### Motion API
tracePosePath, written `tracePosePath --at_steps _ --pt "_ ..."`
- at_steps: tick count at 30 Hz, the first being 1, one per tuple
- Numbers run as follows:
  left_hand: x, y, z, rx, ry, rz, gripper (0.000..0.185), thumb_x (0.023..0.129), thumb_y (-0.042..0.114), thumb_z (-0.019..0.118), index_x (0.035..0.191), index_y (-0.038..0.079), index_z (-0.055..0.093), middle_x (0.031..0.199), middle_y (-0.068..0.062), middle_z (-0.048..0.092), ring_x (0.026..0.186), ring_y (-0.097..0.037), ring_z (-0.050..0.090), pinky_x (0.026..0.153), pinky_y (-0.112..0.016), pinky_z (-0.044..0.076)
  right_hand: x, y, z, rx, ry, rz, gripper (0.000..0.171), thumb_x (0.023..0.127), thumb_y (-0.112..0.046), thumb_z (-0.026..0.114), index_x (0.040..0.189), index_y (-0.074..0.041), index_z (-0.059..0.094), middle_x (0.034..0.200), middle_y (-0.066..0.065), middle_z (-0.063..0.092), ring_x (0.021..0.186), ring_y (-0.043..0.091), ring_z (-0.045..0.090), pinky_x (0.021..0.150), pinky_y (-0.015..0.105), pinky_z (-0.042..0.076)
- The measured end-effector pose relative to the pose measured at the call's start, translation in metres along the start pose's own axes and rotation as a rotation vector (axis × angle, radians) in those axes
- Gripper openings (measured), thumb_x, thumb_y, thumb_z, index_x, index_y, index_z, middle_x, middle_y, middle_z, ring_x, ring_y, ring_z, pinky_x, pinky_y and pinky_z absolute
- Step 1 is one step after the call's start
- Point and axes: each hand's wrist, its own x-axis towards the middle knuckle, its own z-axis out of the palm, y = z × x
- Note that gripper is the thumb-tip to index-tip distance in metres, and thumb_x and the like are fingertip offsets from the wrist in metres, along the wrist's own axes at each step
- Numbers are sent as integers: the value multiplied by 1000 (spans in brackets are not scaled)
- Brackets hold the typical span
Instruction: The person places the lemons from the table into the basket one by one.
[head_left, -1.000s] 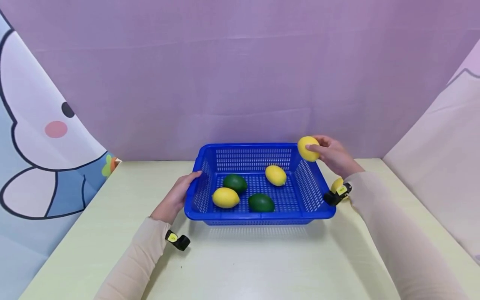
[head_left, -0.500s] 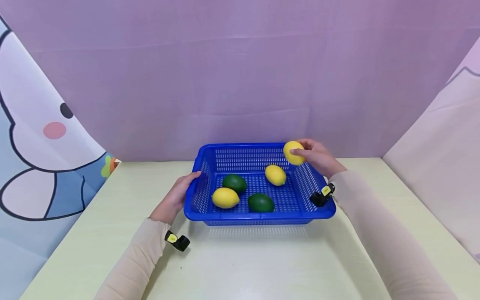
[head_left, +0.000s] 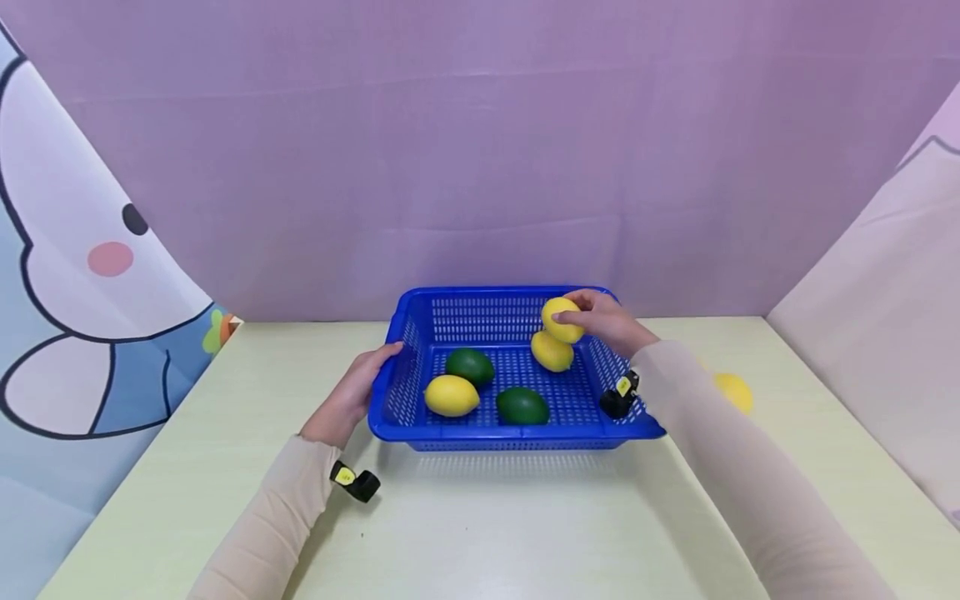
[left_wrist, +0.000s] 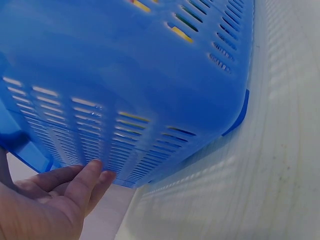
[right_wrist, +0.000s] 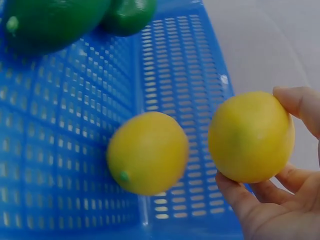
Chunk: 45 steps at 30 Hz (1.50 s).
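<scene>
A blue plastic basket (head_left: 517, 432) with slotted walls stands on the table. My left hand (head_left: 354, 392) grips its left rim, thumb on top; in the left wrist view the fingers (left_wrist: 85, 182) lie against the outer wall. Above the basket's right part, my right hand (head_left: 611, 321) holds a lemon (head_left: 561, 320) between thumb and fingers. Another lemon (head_left: 551, 353) lies in the basket just below, and the right wrist view shows the held lemon (right_wrist: 251, 137) beside this lower lemon (right_wrist: 148, 153). Also inside are a third lemon (head_left: 452, 396) and two dark green fruits (head_left: 522, 406), avocado-like in shape.
Right of the basket, a yellow fruit (head_left: 733, 392) lies on the pale table (head_left: 480, 525), partly hidden by the right sleeve (head_left: 720, 442). A purple cloth (head_left: 480, 167) hangs behind the table.
My right hand has carried the lemon leftward and slightly down, from over the basket's right rim to above the lemon inside. My left hand has stayed on the rim.
</scene>
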Motion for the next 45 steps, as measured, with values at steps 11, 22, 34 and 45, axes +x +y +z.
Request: tracePosePath --at_steps 11,22,34,45 --pt "1 -2 0 1 5 -1 64 98 44 43 143 0 32 125 -20 55 93 -18 65 79 -32 55 3 -1 20 -75 -69 -22 52 88 -27 65 130 -4 45 132 16 47 118 32 45 101 47 40" --pt "1 -2 -1 -18 -18 18 63 99 41 43 141 -4 33 108 -10 64 88 -17 66 75 -29 55 6 -7 37 -89 -123 -47 49 86 -28 68 128 -9 49 130 11 50 115 28 48 98 44 43" --pt "2 0 -1 -15 -9 18 62 99 40 43 141 -4 33 103 -7 65 86 -16 66 74 -28 55 9 -6 43 -164 -197 -43 44 86 -29 67 124 -10 52 123 9 55 108 27 50 96 44 42" --pt "3 -1 -1 -34 -14 24 61 99 39 43 139 -6 35 98 -4 66 82 -14 67 72 -27 55 11 -2 49 -195 -301 -65 46 85 -28 69 123 -7 53 121 10 56 106 26 50 94 41 43"
